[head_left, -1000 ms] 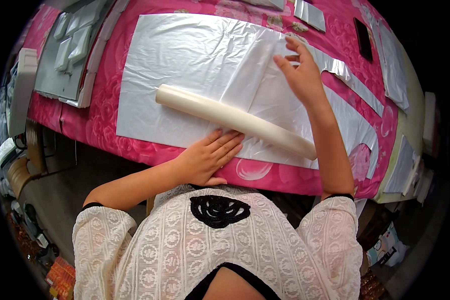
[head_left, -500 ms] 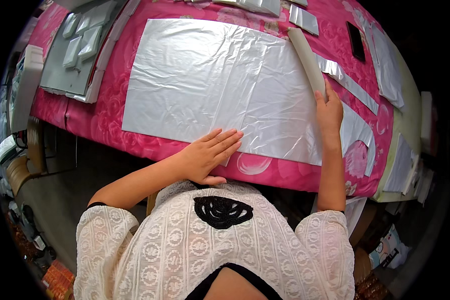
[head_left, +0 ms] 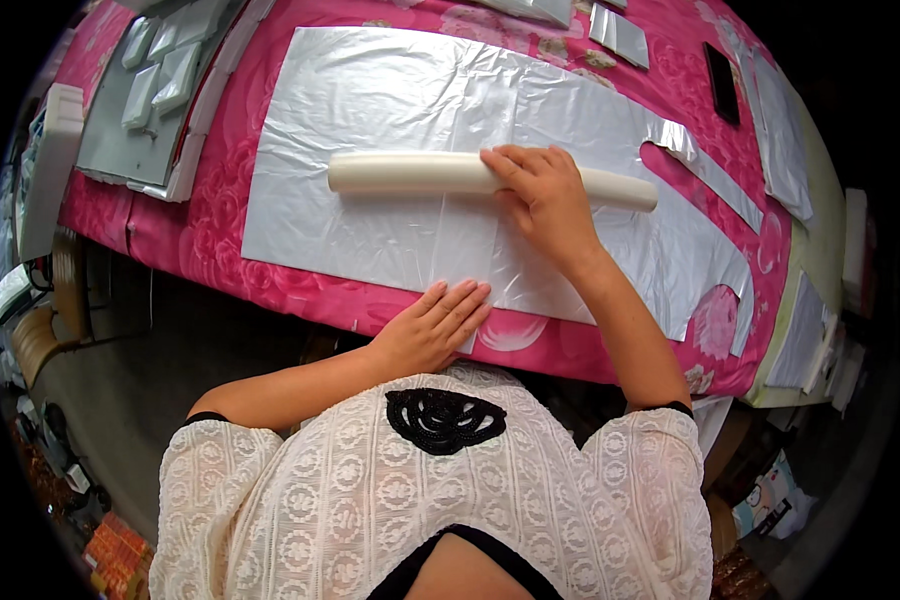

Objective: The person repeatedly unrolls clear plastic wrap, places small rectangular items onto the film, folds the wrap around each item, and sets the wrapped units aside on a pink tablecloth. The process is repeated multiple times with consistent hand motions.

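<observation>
Resting palm-down at the near edge of the silvery plastic sheet (head_left: pixel 340 110), the person's L hand (head_left: pixel 428 325) lies flat, fingers stretched out w/ slim gaps btwn them. R hand (head_left: pixel 545 200) is over the white roll (head_left: pixel 400 172), a bit R of its middle; fingers bent across the top, close tog., but from where I stand I can't tell how tightly they hold. Roll lies crosswise on the sheet, well apart from the L hand. Sheet's creased, esp. toward the far side, & spread on a pink floral tablecloth (head_left: pixel 210 220); its R part ends in two curved strips. Far R: a black phone (head_left: pixel 721 84) flat on the cloth, w/ a folded white pkt (head_left: pixel 622 40) to its L. Far L: a grey board (head_left: pixel 110 145) w/ small white pkts (head_left: pixel 140 97) on top. Person's wearing a cream lace top (head_left: pixel 320 490) w/ a black patch (head_left: pixel 445 420) at the chest.
</observation>
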Motion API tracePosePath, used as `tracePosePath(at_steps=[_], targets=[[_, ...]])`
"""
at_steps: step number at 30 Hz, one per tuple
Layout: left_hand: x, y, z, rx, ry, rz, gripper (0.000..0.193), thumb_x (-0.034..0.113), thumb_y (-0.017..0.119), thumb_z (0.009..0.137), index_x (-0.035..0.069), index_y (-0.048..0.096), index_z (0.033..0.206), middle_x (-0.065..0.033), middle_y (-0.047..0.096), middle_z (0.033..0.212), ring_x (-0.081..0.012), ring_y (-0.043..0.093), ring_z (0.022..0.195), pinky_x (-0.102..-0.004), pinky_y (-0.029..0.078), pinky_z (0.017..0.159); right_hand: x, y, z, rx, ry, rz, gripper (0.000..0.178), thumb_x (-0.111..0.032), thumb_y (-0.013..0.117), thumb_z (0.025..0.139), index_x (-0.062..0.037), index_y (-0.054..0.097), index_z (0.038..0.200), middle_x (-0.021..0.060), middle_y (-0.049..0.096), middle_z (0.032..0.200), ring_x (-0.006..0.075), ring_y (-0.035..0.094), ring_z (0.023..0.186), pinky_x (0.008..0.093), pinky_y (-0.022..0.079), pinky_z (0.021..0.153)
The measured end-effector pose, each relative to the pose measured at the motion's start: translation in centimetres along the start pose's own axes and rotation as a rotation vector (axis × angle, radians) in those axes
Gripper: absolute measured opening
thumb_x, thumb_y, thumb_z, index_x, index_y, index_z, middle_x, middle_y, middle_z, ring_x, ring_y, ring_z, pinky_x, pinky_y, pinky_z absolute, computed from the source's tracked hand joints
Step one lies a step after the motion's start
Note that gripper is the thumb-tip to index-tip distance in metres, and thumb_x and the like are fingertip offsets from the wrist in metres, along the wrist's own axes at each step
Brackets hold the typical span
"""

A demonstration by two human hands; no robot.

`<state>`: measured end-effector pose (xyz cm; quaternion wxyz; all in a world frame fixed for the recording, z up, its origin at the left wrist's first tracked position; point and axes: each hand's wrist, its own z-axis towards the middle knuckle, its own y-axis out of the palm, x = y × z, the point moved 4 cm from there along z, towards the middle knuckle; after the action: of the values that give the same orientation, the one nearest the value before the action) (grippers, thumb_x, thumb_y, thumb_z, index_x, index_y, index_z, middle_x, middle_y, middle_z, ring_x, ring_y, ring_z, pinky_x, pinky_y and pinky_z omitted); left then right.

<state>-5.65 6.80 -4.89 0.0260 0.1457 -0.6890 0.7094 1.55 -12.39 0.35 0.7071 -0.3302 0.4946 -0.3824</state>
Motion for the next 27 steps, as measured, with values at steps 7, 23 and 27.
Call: tracePosePath(at_steps=[7, 23, 27], targets=[[-0.9, -0.6, -0.5, 0.033, 0.141, -0.088, 0.063, 0.028, 0.057, 0.082, 0.001, 0.035, 0.135, -0.0142, 0.032, 0.144, -0.0268, 0.029, 0.135, -0.0427, 0.024, 0.109, 7.3, 0.8, 8.6, 0.094, 0.025, -0.056, 0.038, -0.009, 0.064, 0.076, -0.0139, 0.062, 0.113, 0.0043, 0.063, 0.108, 0.0268, 0.055, 0.102, 0.0398, 0.036, 0.096], [-3.9, -3.9, -2.6, 0.276, 0.262, -0.581, 0.033, 0.020, 0.068, 0.072, 0.000, 0.059, 0.097, -0.0132, 0.060, 0.110, -0.0255, 0.054, 0.111, -0.0399, 0.044, 0.096, -4.3, 1.9, -5.3, -0.191, -0.187, 0.182, 0.048, 0.003, 0.058, 0.063, -0.0034, 0.058, 0.110, 0.0103, 0.057, 0.114, 0.0295, 0.053, 0.107, 0.0381, 0.046, 0.088], [-5.0, -5.3, -1.6, 0.411, 0.222, -0.688, 0.046, 0.021, 0.070, 0.072, 0.001, 0.056, 0.111, -0.0117, 0.056, 0.119, -0.0254, 0.052, 0.115, -0.0404, 0.042, 0.098, -3.8, 2.8, -5.3, -0.087, -0.125, 0.180, 0.043, 0.003, 0.059, 0.064, -0.0037, 0.061, 0.106, 0.0089, 0.060, 0.110, 0.0271, 0.055, 0.101, 0.0359, 0.048, 0.084]])
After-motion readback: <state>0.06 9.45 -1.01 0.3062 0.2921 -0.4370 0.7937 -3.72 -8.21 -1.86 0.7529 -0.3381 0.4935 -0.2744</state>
